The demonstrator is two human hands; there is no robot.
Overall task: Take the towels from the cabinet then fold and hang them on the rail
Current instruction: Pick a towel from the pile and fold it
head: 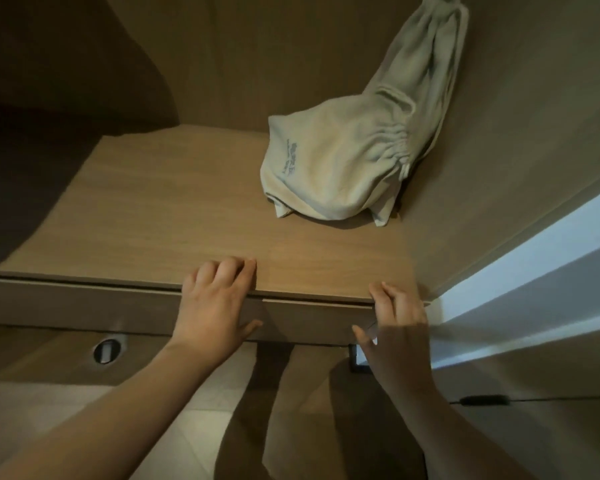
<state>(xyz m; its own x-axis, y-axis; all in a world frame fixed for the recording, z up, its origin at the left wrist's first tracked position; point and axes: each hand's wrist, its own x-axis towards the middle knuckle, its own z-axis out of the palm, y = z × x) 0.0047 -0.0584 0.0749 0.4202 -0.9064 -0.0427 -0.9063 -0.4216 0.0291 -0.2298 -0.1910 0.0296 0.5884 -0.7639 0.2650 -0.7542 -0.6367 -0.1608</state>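
Observation:
A pale cloth drawstring bag (340,161) with grey print slumps on the wooden cabinet shelf (160,209) at the back right, its gathered neck hanging from above along the right wall. No rail is in view. My left hand (215,306) hovers at the shelf's front edge, fingers loosely curled over the board and holding nothing. Near the shelf's right corner, my right hand (392,327) rests with straight fingers pointing toward the edge, holding nothing. Both hands are well short of the bag.
Below the shelf runs a drawer front (84,306), and lower left is a panel with a round recessed pull (107,351). The cabinet's right wall (499,168) stands close beside the bag. A pale lit door edge (534,271) is at right. Tiled floor (201,410) lies below.

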